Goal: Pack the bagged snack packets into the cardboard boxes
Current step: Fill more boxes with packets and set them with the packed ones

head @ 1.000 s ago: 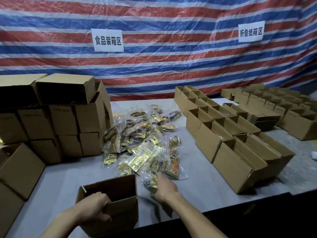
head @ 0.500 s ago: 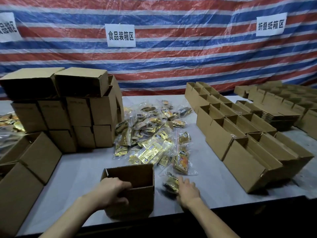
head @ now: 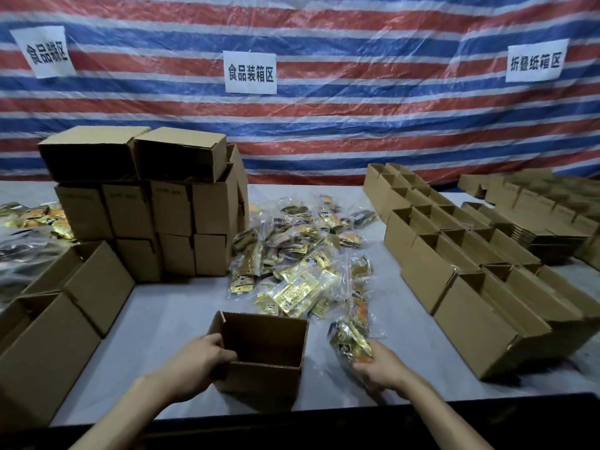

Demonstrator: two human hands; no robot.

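Right grip (head: 383, 368) is grasping one bagged snack packet (head: 349, 342) by its near end. The fingers are curling under the plastic and the bag is lifting off the worktop (head: 168, 319). The packet's long axis is running from the hand away and slightly left, with its free end pointing toward the loose pile of packets (head: 302, 254).

The open box (head: 263, 378) is standing just left of the held packet, mouth up, its right wall near the bag but apart from it. So the packet is lying to the box's right, and the right grip is the one nearer it. The judged next move is a short carry leftward over that wall.

Left grip (head: 198, 362) is clasping the box's near-left corner, thumb hooking inside the rim and steadying it.

- **Open box:** no packet is showing inside, though the floor is partly hidden in shadow.
- **Rows of open boxes (head: 470, 319), right:** they are looking empty.
- **Stacked boxes (head: 162, 216), far left:** they are sitting closed, contents hidden.
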